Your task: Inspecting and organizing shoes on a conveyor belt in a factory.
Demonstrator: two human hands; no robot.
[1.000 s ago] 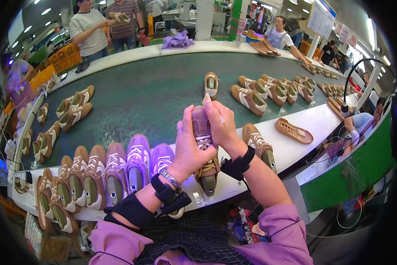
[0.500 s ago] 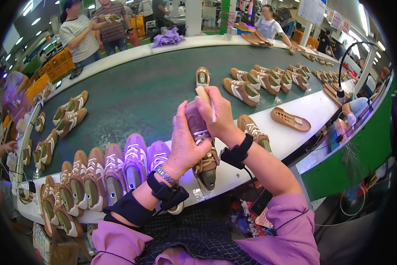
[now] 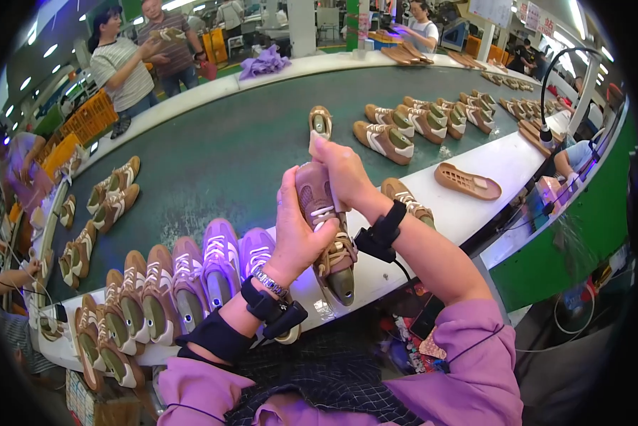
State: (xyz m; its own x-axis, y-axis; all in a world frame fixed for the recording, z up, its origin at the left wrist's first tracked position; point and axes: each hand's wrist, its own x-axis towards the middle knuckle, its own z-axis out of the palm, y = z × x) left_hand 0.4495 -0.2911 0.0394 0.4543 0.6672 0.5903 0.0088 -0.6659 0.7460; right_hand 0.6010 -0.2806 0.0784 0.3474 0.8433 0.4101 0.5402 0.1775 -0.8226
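A brown laced shoe upper on a green last (image 3: 329, 238) is held up in front of me, toe pointing away. My left hand (image 3: 295, 231) grips its left side. My right hand (image 3: 342, 169) is closed over the toe end and pinches a thin white pen-like tool that sticks up from the fingers. Both wrists wear black bands. Right behind the held shoe a second brown shoe (image 3: 408, 201) lies on the white bench ledge (image 3: 503, 165).
A row of lasted shoes (image 3: 164, 287) stands along the near ledge at my left, some lit purple. More shoes (image 3: 424, 121) lie on the green conveyor belt (image 3: 219, 153), and a tan sole (image 3: 468, 181) rests on the ledge. Other people stand across the belt.
The held shoe and both hands have stayed together in front of me. The view has tilted a little, so the belt and shoes sit lower in the picture.
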